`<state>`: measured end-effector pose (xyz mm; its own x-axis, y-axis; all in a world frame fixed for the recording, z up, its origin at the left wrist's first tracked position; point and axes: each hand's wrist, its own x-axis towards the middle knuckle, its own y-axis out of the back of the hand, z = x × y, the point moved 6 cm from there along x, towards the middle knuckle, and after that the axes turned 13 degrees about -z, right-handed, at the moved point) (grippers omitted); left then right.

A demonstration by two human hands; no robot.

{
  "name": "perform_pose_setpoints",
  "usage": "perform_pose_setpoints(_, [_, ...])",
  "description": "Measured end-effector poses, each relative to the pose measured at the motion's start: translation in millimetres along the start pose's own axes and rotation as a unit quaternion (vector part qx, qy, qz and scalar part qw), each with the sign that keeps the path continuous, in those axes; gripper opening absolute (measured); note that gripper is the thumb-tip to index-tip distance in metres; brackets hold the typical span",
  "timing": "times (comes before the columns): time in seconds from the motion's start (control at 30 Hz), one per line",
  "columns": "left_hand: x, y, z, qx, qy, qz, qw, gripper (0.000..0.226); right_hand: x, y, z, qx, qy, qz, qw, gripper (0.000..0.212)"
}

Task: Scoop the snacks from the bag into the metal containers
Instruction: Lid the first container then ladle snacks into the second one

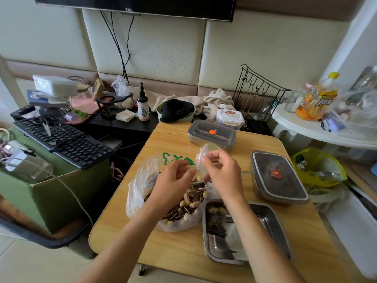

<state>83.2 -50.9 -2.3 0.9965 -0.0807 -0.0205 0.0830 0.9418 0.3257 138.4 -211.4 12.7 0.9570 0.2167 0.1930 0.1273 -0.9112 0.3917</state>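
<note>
At the far left a black keyboard lies on a green-covered stand, well apart from the wooden table that carries the work. On the left half of the table sits a clear plastic bag, its mouth spread wide, holding the snacks: striped sunflower seeds mixed with pale peanuts in the shell. The left hand hangs over the open bag with its fingers curled and pinched together near the bag's upper edge; whether they hold the plastic or a nut, I cannot tell. Just beside it, the right hand grasps a small clear plastic cup, tilted on its side above the bag's far rim, with the thumb and fingers closed around it. Below the right forearm, touching the bag's right side, stands an open metal container, which has a small heap of seeds and peanuts in its far-left corner while the rest of its floor is bare steel. Beyond the hands, near the table's back edge, is a closed metal container with an orange dot on its lid. To the right stands another lidded container with a dark translucent lid and an orange spot. Off the table's right edge a yellow-green bag sits lower down.
</note>
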Motion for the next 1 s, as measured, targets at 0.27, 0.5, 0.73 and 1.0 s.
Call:
perform_pose_setpoints(0.27, [-5.8, -3.8, -3.4, -0.296, 0.075, -0.035, 0.952, 0.017, -19.3, -5.5, -4.7, 0.152, -0.029, -0.088, 0.984, 0.01])
perform_pose_setpoints(0.5, [-10.5, 4.4, -0.2, -0.256, 0.078, 0.0, 0.964, 0.018, -19.8, -3.9, -0.1, 0.154, -0.037, -0.102, 0.982, 0.01])
perform_pose_setpoints(0.73, [-10.3, 1.7, 7.6, -0.158, 0.045, -0.047, 0.985, 0.04, -19.2, -14.6, -9.6, 0.059, 0.035, -0.19, 0.979, 0.009])
perform_pose_setpoints(1.0, [-14.9, 20.5, -1.7, -0.212, 0.077, 0.011, 0.974, 0.009, -14.8, -0.5, -0.5, 0.076, -0.023, -0.138, 0.987, 0.004])
